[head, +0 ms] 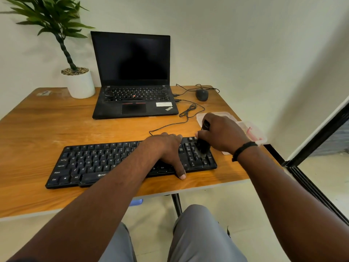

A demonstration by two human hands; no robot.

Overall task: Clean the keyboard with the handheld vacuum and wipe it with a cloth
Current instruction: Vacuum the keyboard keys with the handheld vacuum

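Observation:
A black keyboard [90, 163] lies near the front edge of the wooden table [47, 125]. My left hand [166, 150] rests flat across its right-middle part, fingers on the far keys and thumb over the front edge. My right hand [221, 135] grips a small black handheld vacuum [204, 146], tilted with its brush end down on the number pad at the keyboard's right end. No cloth is visible.
An open black laptop [134, 91] stands behind the keyboard, with a potted plant [79, 82] to its left and a wired mouse [202, 94] to its right. Cables [187, 112] loop between them. A clear plastic container [253, 133] sits at the table's right edge behind my right hand.

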